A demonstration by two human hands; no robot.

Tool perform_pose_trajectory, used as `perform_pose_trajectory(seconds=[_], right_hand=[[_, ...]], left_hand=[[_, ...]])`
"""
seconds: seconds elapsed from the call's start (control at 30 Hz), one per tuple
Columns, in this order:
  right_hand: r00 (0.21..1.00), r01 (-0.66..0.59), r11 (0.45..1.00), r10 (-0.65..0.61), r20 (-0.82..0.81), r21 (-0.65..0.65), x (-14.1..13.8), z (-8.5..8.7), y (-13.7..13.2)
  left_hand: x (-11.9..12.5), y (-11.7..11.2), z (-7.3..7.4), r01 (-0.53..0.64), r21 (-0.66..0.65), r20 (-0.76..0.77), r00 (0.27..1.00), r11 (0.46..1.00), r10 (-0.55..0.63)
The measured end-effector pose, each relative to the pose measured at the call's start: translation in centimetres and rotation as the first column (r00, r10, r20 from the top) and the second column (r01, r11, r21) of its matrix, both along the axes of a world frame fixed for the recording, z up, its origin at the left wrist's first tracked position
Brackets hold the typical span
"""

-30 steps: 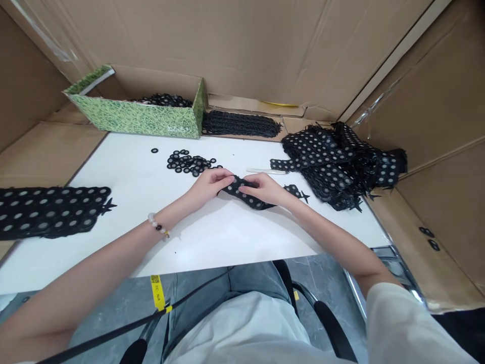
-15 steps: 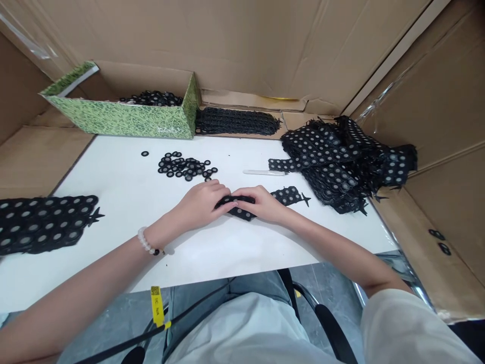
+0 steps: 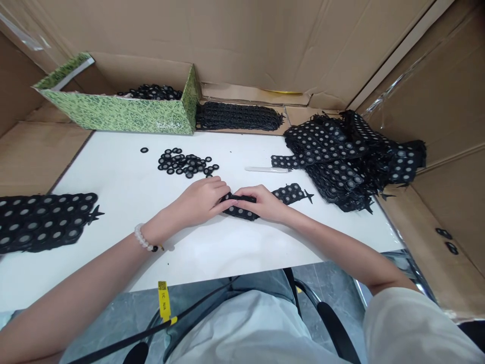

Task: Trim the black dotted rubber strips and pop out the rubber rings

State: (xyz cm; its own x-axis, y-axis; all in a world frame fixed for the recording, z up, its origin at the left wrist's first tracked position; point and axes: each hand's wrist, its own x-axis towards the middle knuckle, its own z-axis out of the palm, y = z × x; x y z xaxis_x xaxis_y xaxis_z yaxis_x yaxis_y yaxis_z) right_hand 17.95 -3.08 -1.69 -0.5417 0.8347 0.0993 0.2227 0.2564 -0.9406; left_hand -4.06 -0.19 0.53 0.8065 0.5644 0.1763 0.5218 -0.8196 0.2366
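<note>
Holding black rings [image 3: 151, 92], a green box [image 3: 113, 115]

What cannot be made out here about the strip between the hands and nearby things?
Head view:
The middle of the black perforated strip is hidden by the left hand and right hand.
The black sheet at left is cut off by the picture edge.
The print on the yellow tag is too small to read.

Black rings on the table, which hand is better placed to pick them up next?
Left, probably: the left hand is nearer the black rings, while the right hand sits farther along the perforated black strip that both hands hold.
</note>
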Motion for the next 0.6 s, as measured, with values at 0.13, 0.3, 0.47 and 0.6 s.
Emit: perform_pose_trajectory(seconds=[0.13,0.3,0.47,0.6], right_hand=[[0.999,0.037,0.999,-0.037,0.016,0.009,-0.10,0.23,0.00],[0.998,0.059,0.998,-0.058,0.007,-0.013,-0.28,0.57,0.06],[0.998,0.037,0.998,-0.039,-0.044,-0.046,-0.56,0.81,0.22],[0.993,0.073,0.991,-0.083,-0.087,-0.111,-0.27,0.77,0.63]], left_hand=[[0.04,0.45,-0.54,-0.001,-0.118,0.052,0.999,0.993,0.007],[0.00,0.80,-0.88,-0.001,-0.327,0.179,0.982,0.945,0.062],[0.56,0.12,-0.71,-0.004,-0.462,0.246,0.960,0.887,0.133],[0.59,0.63,-0.80,-0.077,-0.551,0.379,0.864,0.831,0.332]])
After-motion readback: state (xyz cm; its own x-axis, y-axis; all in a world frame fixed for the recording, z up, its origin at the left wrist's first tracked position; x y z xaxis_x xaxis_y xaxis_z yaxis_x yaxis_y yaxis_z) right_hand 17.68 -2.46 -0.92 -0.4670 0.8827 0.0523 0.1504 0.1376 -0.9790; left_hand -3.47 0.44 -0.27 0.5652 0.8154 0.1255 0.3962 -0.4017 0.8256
